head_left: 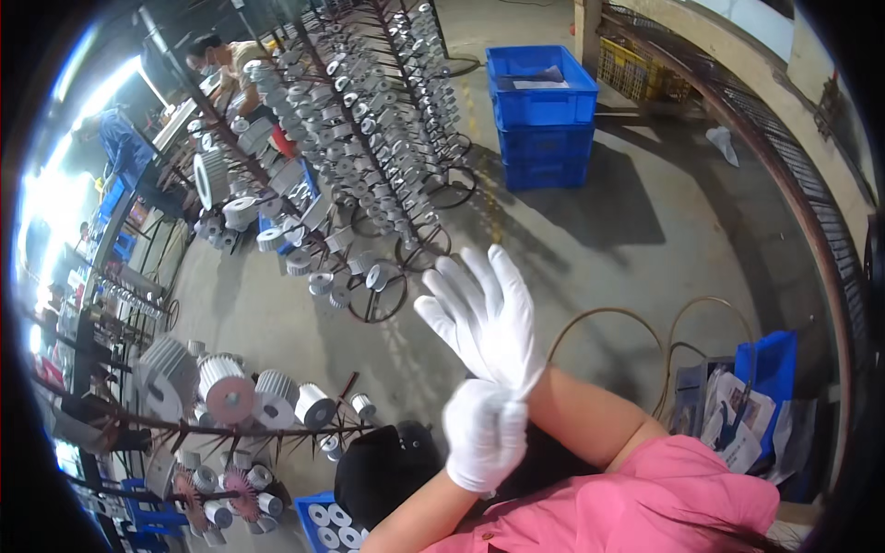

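Note:
Both of my hands wear thin white gloves. My right hand [489, 323] is raised at the middle of the view, its fingers stretched out and a little apart, holding nothing. Just below it, my left hand [484, 438] is closed at the right wrist, gripping the cuff of the white glove [513, 355] on my right hand. The left fingertips are partly hidden against the cuff. Bare forearms and pink sleeves lead to both hands.
Racks of grey ribbed pulleys [359, 138] stand ahead. More pulleys [226, 392] hang on a spiked rack at left. Stacked blue crates [542, 115] stand far right of centre. A blue tray [309, 516] of round parts lies below. Two people work at far left.

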Motion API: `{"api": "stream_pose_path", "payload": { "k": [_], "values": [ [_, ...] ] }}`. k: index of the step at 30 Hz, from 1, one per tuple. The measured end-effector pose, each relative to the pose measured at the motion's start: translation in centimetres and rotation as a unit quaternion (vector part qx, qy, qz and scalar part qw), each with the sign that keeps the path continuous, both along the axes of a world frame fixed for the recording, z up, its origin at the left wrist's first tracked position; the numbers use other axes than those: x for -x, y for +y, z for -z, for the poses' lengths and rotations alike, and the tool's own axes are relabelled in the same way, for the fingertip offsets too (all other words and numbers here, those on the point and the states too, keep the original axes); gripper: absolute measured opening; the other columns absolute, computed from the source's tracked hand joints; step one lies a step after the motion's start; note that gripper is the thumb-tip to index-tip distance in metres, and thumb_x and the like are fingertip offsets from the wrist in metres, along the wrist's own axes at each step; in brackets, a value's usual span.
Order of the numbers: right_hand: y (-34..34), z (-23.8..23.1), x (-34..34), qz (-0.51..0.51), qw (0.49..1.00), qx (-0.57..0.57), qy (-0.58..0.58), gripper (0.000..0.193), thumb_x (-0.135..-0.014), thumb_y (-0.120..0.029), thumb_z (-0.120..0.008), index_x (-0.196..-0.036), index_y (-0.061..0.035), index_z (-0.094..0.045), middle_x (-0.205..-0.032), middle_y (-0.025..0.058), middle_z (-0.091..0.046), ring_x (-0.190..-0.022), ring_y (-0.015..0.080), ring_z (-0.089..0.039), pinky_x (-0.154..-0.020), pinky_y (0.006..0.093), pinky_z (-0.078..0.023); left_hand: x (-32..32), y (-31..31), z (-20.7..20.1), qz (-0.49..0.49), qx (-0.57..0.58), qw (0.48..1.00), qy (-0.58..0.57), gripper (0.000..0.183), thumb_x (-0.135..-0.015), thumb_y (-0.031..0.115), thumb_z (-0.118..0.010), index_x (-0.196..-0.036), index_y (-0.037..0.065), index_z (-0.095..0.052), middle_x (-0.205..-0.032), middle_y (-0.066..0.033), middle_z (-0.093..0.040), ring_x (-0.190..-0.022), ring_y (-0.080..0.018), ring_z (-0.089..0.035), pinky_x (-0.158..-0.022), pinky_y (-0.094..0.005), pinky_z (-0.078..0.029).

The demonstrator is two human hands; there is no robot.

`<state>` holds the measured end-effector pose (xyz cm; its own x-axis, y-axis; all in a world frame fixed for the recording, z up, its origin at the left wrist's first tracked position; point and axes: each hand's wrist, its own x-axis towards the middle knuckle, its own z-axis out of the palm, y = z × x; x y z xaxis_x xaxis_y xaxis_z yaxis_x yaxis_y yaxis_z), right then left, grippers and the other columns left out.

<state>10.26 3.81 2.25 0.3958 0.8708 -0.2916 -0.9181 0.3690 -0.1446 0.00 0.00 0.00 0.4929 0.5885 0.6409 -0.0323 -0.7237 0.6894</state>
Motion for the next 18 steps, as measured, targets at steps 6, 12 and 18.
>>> {"api": "stream_pose_path", "payload": {
  "k": [6,12,18],
  "values": [
    [6.6,4.0,-7.6,0.024,0.955,-0.034,-0.295,0.044,-0.091,-0.027,-0.041,-0.130,-0.0088,-0.032,-0.127,0.0157,-0.040,-0.117,0.0254,-0.040,-0.101,0.0379,-0.028,-5.4,4.2,2.7,-0.012,0.084,0.995,0.061,0.008,-0.083,0.002,-0.049,-0.091,0.002,-0.053,-0.079,-0.0113,-0.054,-0.067,-0.0235,-0.052,-0.062,-0.0314,-0.043],
    [16.4,11.8,-25.8,0.089,0.701,0.330,-0.626,0.025,-0.076,-0.027,-0.060,-0.074,-0.0022,-0.055,-0.071,0.0066,-0.055,-0.066,0.0163,-0.045,-0.064,0.0359,-0.039,-7.9,5.3,2.6,0.071,0.029,0.985,0.156,0.017,-0.072,0.007,-0.064,-0.086,0.005,-0.057,-0.071,-0.0086,-0.058,-0.059,-0.0249,-0.056,-0.052,-0.0334,-0.044],
    [24.7,13.7,-40.8,0.159,0.838,0.338,-0.398,0.028,-0.076,-0.029,-0.060,-0.062,-0.0056,-0.055,-0.058,0.0067,-0.052,-0.052,0.0210,-0.047,-0.056,0.0354,-0.037,-9.9,8.1,4.1,0.051,0.078,0.989,0.111,0.014,-0.073,0.005,-0.063,-0.085,0.003,-0.055,-0.069,-0.0094,-0.058,-0.055,-0.0245,-0.055,-0.050,-0.0321,-0.044]
  ]
}}
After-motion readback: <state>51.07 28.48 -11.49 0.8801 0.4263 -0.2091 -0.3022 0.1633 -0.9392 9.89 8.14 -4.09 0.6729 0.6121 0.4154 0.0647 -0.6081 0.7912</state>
